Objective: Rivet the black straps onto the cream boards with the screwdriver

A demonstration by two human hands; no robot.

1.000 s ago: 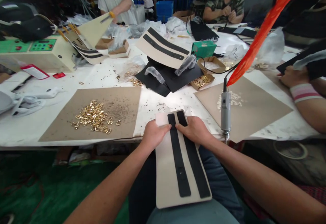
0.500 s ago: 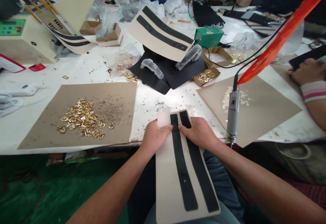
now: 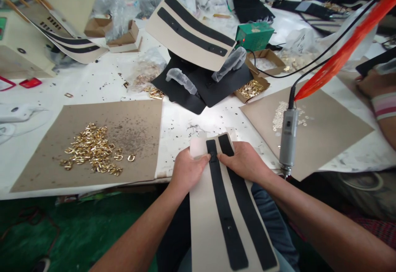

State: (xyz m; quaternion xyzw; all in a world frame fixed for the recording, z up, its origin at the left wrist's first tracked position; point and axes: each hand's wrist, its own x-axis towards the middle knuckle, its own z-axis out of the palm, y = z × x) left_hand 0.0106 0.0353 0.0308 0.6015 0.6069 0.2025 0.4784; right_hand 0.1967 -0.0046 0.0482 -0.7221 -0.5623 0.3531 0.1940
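Both my hands hold the top end of a long cream panel (image 3: 201, 146) resting across my lap, with its lower end running off the bottom of the view. Two black straps (image 3: 230, 222) run along it. My left hand (image 3: 188, 171) grips its left side, thumb on the left strap. My right hand (image 3: 243, 160) presses on the right side, over the right strap. Just left of my hands, a cardboard sheet (image 3: 136, 140) on the table bears a heap of gold metal buckles (image 3: 89, 150).
Another strapped panel (image 3: 188, 26) leans on black sheets (image 3: 198, 88) at mid-table. A grey handheld tool (image 3: 288, 138) hangs right of my right hand, beside a second cardboard sheet (image 3: 312, 140). A co-worker's hand (image 3: 373, 84) is at the right edge.
The whole scene has slid upward in view as my head tilted, showing more of the panel below my hands. My hands keep the same hold on its top end.
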